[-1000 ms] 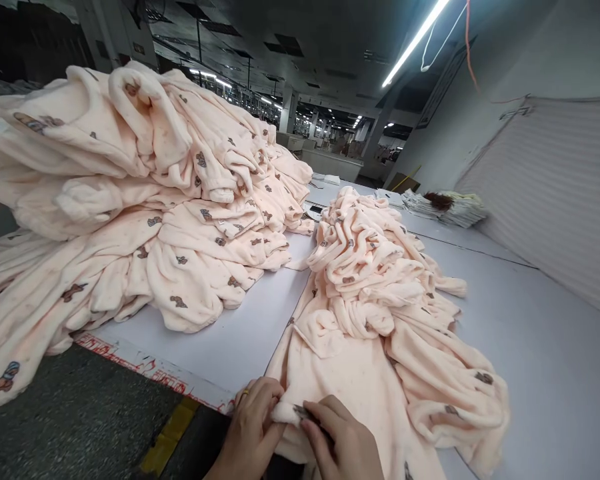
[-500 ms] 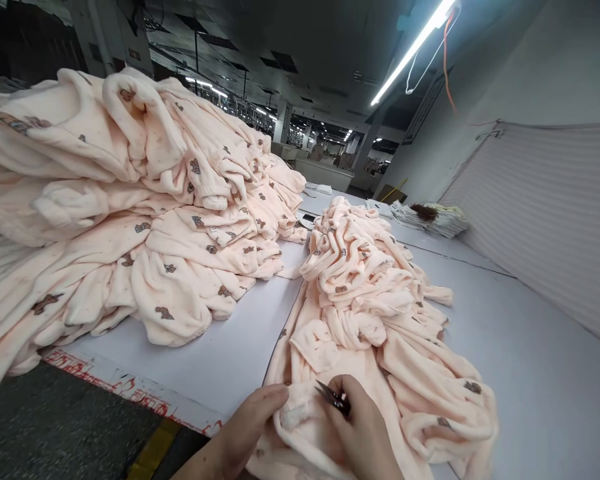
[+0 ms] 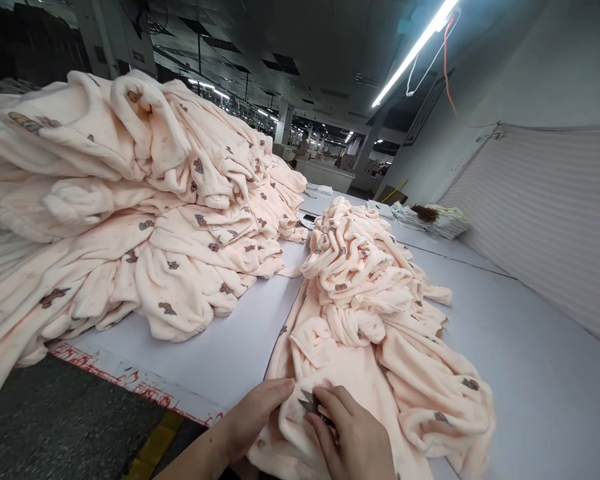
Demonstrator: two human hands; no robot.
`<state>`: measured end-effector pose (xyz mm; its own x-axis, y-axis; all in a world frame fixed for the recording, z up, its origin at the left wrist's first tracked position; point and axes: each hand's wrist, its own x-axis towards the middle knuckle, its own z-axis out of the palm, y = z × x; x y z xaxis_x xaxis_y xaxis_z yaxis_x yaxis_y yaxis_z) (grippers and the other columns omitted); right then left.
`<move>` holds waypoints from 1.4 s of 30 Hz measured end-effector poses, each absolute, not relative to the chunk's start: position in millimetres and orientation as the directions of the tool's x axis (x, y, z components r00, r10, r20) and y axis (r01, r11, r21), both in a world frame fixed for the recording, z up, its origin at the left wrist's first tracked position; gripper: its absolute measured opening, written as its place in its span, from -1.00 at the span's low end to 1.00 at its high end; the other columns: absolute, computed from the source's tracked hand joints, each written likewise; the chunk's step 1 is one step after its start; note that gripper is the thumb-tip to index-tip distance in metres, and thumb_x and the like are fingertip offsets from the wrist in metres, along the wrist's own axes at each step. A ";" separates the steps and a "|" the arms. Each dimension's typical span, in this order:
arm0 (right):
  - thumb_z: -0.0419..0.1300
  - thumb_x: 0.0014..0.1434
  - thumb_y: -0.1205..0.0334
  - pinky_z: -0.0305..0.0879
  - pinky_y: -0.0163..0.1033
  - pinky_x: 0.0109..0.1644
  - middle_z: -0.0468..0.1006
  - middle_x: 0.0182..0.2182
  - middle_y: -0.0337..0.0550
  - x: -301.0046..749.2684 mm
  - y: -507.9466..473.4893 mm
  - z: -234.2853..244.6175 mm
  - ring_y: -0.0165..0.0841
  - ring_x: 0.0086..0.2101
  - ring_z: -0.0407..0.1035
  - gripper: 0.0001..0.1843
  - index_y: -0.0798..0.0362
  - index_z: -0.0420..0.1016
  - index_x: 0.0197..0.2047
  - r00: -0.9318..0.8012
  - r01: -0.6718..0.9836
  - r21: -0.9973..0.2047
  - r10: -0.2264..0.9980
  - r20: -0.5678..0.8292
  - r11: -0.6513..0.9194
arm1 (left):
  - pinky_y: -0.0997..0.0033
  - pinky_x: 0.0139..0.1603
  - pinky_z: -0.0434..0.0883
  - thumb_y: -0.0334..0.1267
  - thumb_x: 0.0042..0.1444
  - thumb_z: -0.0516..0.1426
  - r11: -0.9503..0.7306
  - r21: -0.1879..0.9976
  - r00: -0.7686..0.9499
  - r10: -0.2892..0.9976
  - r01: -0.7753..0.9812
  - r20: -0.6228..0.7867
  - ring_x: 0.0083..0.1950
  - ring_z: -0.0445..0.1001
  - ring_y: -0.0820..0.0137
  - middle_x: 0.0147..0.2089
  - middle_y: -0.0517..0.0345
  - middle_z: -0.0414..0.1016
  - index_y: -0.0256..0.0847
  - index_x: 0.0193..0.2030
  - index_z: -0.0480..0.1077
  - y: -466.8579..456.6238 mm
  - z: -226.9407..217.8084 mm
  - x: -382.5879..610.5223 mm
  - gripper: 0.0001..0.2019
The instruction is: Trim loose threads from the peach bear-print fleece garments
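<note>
Near the front edge of the table, a pale pink plush garment (image 3: pixel 347 370) with small brown bear prints lies bunched. My left hand (image 3: pixel 253 417) is closed on its near left edge, thumb on top of the cloth. In my right hand (image 3: pixel 355 437) is a pair of small dark thread snips (image 3: pixel 309 403), blades pointing left and slightly apart, close over the fabric between both hands. The snips' handle is mostly hidden by my fingers. Whether the blades touch the cloth I cannot tell.
A tall heap of similar pink garments (image 3: pixel 180 220) covers the table's left side and hangs over its front edge. Farther back on the white table (image 3: pixel 520 360) lie stacked papers or cloths (image 3: pixel 443 223). A striped sheet (image 3: pixel 545 220) hangs at the right.
My right hand has moved slightly left and down with the snips, and the blades now show apart. My left hand has kept its hold on the garment. The view has shifted slightly.
</note>
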<state>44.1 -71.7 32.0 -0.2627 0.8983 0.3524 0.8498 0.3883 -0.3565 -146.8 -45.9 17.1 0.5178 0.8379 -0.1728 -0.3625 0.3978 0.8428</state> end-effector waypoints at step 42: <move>0.16 0.16 0.11 0.42 -0.29 -0.23 0.58 -0.28 -0.17 38.7 -82.8 12.6 -0.26 -0.26 0.50 -0.73 -0.06 0.47 -0.07 -0.077 0.649 -0.710 0.952 0.298 0.274 | 0.39 -0.11 0.38 -0.28 0.14 0.05 -0.195 0.981 0.082 0.978 0.016 0.193 -0.13 0.44 0.28 -0.19 0.10 0.43 -0.16 -0.14 0.33 -69.8 -12.4 -134.5 -0.85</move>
